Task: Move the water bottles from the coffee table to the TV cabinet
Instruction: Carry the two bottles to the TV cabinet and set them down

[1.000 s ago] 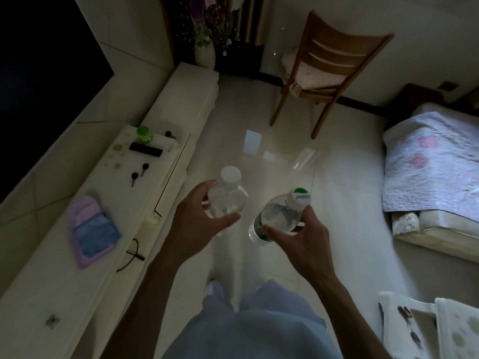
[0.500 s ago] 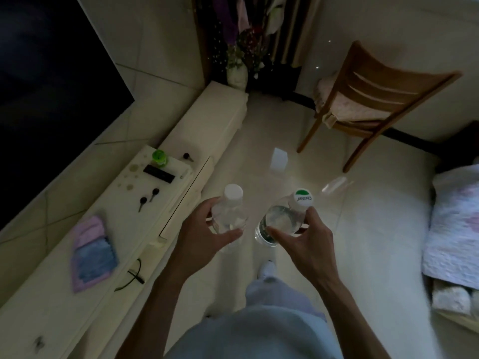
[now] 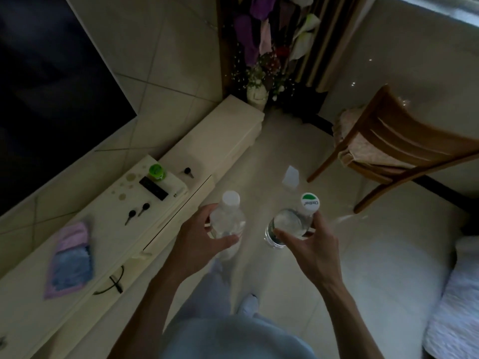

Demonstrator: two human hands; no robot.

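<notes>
a clear plastic water bottle with a white cap (image 3: pixel 227 218) is gripped by the left hand (image 3: pixel 198 242), fingers wrapped around its body. a second clear plastic bottle with a green-and-white cap (image 3: pixel 294 222) is clasped by the right hand (image 3: pixel 309 246). both are held above the pale tiled floor (image 3: pixel 375 255), just right of the cream tv cabinet surface (image 3: pixel 145 229), not touching it.
</notes>
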